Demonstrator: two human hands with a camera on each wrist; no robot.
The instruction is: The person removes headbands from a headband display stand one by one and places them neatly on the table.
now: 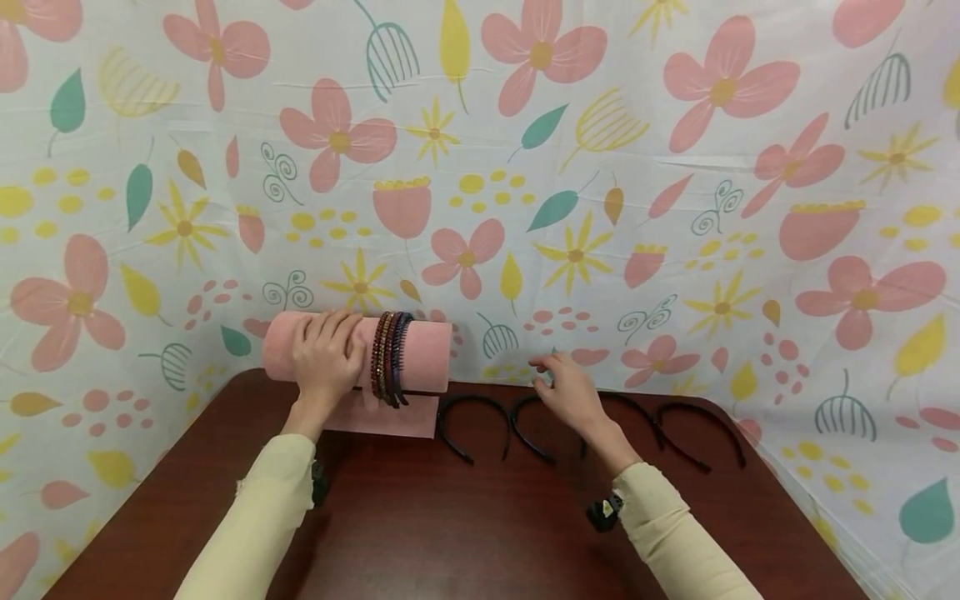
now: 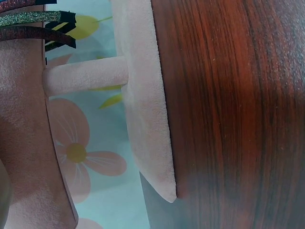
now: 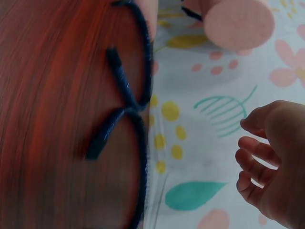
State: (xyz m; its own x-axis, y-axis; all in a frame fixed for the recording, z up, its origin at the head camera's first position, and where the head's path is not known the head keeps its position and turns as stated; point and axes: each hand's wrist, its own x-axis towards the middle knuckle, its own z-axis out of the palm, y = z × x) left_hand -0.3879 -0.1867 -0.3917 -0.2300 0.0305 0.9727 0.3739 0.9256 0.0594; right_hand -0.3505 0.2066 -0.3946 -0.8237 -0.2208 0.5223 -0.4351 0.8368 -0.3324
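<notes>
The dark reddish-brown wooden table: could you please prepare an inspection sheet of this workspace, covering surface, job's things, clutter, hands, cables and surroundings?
Surface: dark reddish-brown wooden table, with visible grain.
Job's things: pink fuzzy cylindrical headband stand near the far edge, wearing several glittery multicoloured headbands; dark blue, thin, curved headbands form a row on the table to its right, some partly hidden.
Clutter: nothing seen.
Hands: left hand grips the stand's cylinder from above; right hand, fingers loosely bent, holds nothing.
Cables: nothing seen.
Surroundings: creased white sheet with pink, yellow and green floral print behind the table.
</notes>
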